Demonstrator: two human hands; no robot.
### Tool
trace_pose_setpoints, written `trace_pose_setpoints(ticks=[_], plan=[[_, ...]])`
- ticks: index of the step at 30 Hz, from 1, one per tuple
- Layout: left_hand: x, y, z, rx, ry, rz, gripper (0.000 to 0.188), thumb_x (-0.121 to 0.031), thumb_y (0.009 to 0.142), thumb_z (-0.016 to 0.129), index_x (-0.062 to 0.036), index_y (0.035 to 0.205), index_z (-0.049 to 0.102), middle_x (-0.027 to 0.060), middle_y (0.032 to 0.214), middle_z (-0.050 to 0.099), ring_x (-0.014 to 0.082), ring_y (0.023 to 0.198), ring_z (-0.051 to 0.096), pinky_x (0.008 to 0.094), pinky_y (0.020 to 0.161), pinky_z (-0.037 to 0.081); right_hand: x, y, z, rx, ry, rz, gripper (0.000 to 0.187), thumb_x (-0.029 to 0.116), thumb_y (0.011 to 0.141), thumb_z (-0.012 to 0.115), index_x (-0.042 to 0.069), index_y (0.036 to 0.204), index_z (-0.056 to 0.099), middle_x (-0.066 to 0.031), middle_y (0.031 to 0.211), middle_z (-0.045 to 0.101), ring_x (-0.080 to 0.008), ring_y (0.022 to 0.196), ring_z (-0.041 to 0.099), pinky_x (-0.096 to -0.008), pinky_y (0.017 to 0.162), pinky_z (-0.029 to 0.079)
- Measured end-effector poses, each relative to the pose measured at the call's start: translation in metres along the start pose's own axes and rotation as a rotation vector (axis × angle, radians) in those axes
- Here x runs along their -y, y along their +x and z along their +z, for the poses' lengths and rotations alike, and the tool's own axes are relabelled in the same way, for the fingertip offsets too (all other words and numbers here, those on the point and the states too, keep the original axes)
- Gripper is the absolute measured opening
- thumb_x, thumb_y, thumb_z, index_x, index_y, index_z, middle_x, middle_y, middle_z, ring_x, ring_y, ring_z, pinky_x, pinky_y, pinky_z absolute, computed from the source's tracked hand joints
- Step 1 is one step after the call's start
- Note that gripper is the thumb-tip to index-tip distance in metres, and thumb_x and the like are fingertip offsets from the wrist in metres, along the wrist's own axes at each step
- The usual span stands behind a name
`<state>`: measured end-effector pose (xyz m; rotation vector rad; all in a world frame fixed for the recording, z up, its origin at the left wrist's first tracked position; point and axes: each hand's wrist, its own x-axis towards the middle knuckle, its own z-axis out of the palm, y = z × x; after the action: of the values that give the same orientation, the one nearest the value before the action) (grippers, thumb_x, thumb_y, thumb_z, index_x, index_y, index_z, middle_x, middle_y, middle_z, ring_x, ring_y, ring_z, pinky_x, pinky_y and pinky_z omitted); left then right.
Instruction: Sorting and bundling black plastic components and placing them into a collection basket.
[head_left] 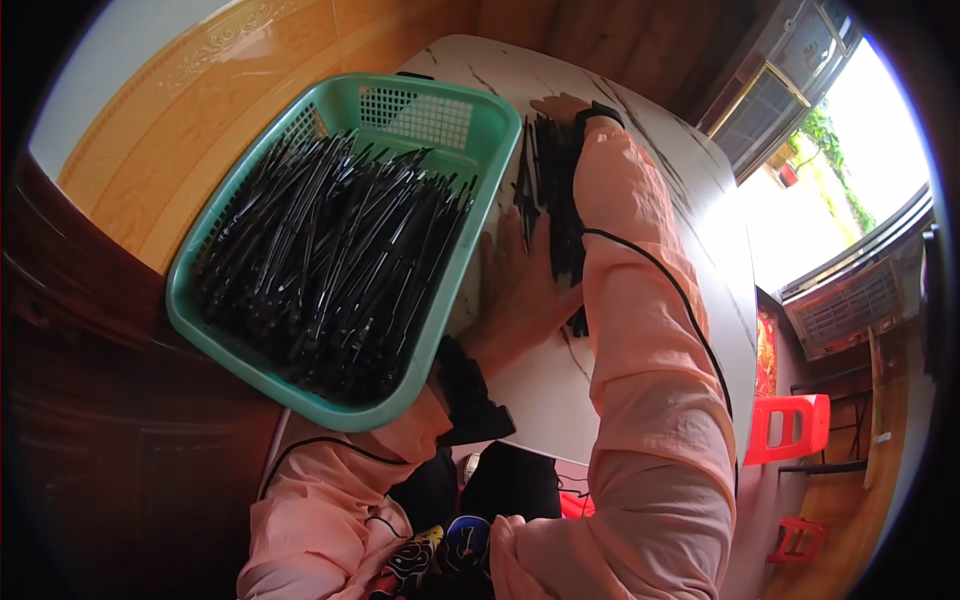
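Black stick pile (556, 180), upper centre: left hand (522, 285) spread open against left edge; right hand (561, 107) at top end, grip we cannot tell.

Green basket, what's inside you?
The green basket holds a big heap of thin, shiny black sticks. They cover its bottom, so I can't tell whether anything else hides underneath.
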<state>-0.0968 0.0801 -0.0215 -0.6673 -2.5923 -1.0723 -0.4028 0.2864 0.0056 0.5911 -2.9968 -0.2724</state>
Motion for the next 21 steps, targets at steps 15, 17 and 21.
trace_pose_setpoints(ticks=[15,17,21], plan=[[0.009,0.004,0.002,-0.079,-0.005,-0.044,0.093,-0.06,0.073,0.059,0.0037,0.132,0.028,0.0348,0.134,0.024,0.0466,0.126,0.024,0.0507,0.105,0.017,0.054,-0.102,-0.046,0.278,0.11,0.082,0.071,0.063,0.085,0.035,0.001,0.101,0.064,-0.023,0.101,0.062,-0.038,0.101,0.056,-0.0429,0.09,0.041],[0.005,0.004,0.0,-0.068,-0.02,-0.032,0.095,-0.062,0.072,0.059,0.0044,0.133,0.028,0.0353,0.134,0.024,0.0465,0.127,0.023,0.0511,0.105,0.017,0.047,-0.096,-0.051,0.235,0.14,0.043,0.069,0.062,0.085,0.035,0.001,0.103,0.064,-0.0228,0.103,0.061,-0.0379,0.102,0.055,-0.0432,0.09,0.041],[0.007,0.0,-0.002,-0.029,-0.019,-0.037,0.1,-0.065,0.07,0.059,0.006,0.134,0.027,0.0361,0.135,0.022,0.0462,0.129,0.019,0.0517,0.105,0.016,0.051,-0.052,-0.031,0.175,0.208,0.009,0.065,0.058,0.086,0.035,0.002,0.105,0.063,-0.0225,0.106,0.06,-0.0376,0.103,0.055,-0.0432,0.091,0.04]])
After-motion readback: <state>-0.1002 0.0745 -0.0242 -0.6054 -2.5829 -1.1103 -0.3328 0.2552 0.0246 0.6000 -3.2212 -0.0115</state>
